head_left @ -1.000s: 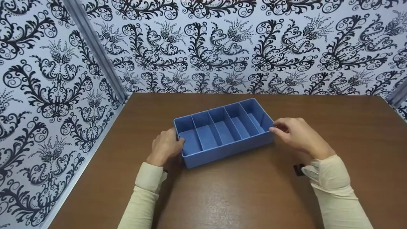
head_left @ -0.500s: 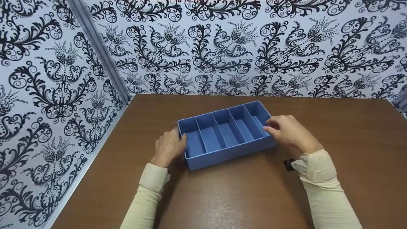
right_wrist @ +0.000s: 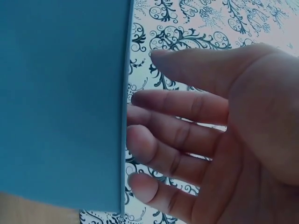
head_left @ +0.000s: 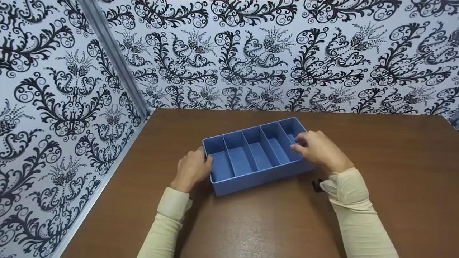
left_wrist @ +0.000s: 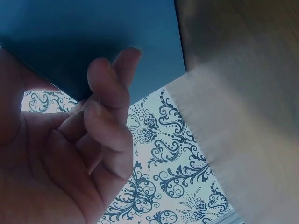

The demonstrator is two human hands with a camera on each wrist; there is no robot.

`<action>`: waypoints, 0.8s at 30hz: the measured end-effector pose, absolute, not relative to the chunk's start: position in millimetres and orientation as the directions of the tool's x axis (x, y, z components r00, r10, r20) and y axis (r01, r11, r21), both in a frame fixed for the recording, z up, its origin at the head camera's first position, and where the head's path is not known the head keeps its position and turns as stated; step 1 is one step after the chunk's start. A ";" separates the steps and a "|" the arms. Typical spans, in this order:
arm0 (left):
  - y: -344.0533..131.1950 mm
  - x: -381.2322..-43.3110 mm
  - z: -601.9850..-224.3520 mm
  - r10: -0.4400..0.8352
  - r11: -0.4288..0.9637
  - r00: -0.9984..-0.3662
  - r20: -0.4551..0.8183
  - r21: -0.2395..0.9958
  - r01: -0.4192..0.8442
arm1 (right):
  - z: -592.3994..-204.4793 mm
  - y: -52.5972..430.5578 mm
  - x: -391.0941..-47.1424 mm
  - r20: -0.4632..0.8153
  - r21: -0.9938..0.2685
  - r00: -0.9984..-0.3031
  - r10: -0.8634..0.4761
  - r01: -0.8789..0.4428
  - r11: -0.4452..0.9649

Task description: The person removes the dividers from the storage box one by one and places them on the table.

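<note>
A blue divided tray [head_left: 265, 173] with several compartments lies slantwise on the brown table, its right end farther back. My left hand [head_left: 193, 168] holds the left end wall, thumb over the rim and fingers outside. In the left wrist view, curled fingers [left_wrist: 110, 93] lie against the blue wall. My right hand [head_left: 319, 148] is at the right end, partly covering the last compartment. In the right wrist view, its thumb [right_wrist: 196, 67] stands apart from the loosely bent fingers, beside the tray's edge [right_wrist: 125, 116], with nothing between them. Whether its fingertips touch the tray, I cannot tell.
The brown wooden table [head_left: 258, 222] runs back to a white wall with black scroll patterns [head_left: 265, 57]. Another patterned wall [head_left: 71, 107] borders it on the left. A small black piece [head_left: 317, 185] sits by the right cuff.
My right hand has shifted left, over the tray's right end. The left hand keeps its hold on the left end. The whole head view has drifted slightly.
</note>
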State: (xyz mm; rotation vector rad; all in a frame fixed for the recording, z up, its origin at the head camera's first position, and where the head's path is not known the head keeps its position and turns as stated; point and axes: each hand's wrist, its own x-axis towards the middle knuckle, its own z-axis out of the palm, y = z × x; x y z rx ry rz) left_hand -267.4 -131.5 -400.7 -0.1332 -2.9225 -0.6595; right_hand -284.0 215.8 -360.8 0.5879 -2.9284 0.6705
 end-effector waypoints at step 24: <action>-127.4 -266.1 -400.1 -0.009 0.887 -0.993 0.114 0.460 0.045 | -374.3 199.1 -287.6 0.034 -0.318 -0.980 -0.195 -0.195 0.928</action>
